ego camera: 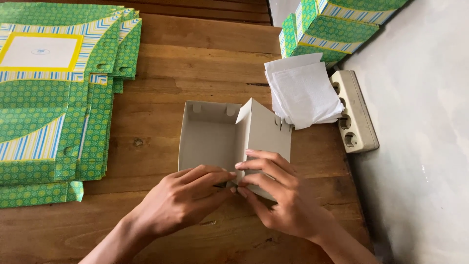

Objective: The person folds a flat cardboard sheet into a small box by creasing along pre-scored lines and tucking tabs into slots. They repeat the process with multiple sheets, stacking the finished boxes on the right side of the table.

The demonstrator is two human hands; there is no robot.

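1. Pressing against the near corner of a half-folded grey cardboard box [215, 139], both hands are meeting at the same spot, fingertips almost touching each other.
2. The left hand [183, 198] is lying palm down with its fingers curled and pinched together on the box's near edge, gripping the cardboard there rather than spreading flat.
3. The right hand [278, 195] is curling around the box's right-hand panel [266, 132], its fingers folded over the panel's lower edge and its thumb hidden behind them, so it is closing on that flap.
4. The box is sitting on the wooden table [205, 63], just ahead of the hands, with its plain inner side facing up, its far wall showing two small tabs, and the right-hand panel standing up at a slant.
5. A stack of flat green patterned box blanks [53, 102] is lying well to the left on the table.
6. A pile of white paper sheets [303, 90] is resting just beyond the box on the right, overlapping a beige power strip [359, 120].
7. Finished green boxes [332, 27] are standing stacked at the far right corner, beside the grey wall [420, 122].
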